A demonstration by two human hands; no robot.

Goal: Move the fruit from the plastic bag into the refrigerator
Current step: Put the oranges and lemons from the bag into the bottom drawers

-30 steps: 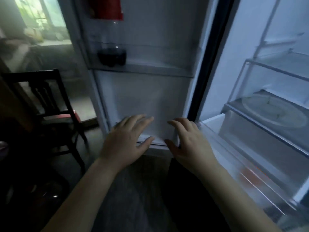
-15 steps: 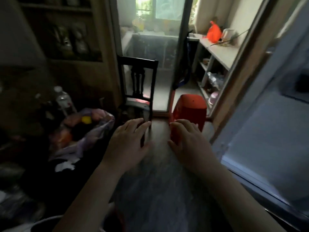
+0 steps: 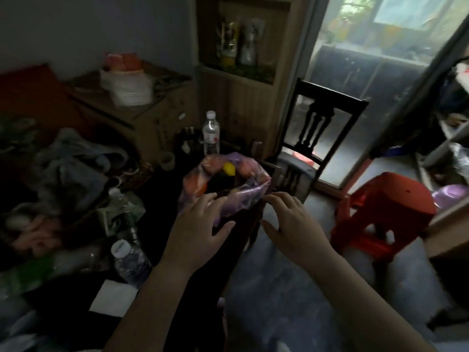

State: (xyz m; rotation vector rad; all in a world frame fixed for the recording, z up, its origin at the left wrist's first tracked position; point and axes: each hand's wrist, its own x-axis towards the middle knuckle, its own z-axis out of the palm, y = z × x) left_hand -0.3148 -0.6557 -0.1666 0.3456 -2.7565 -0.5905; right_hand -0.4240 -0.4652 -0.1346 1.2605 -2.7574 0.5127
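A translucent purple plastic bag sits open-mouthed on the dark tabletop, close to the edge nearest the person. Inside it a small yellow fruit lies near the top at the far side. Orange and pinkish fruit show blurred through the left wall, and the middle of the bag is too dark to read. The left hand reaches in palm down with fingers spread and nearly straight, holding nothing. Its fingertips overlap the bag's near rim, though actual contact cannot be told. The right hand hangs just beside the bag's right edge with fingers loosely bent and thumb out, also holding nothing, and its fingertips are very near the plastic. Behind the bag stands an upright clear water bottle with a white cap, and to the bag's left is a small pale cup. A second, white-capped bottle stands tilted near the left forearm, next to a white sheet of paper. Loose clutter covers the tabletop's left side. A dark wooden chair stands beyond the bag on the right, and a red plastic stool stands on the floor to the right of the right hand. A cardboard box sits at the back left.
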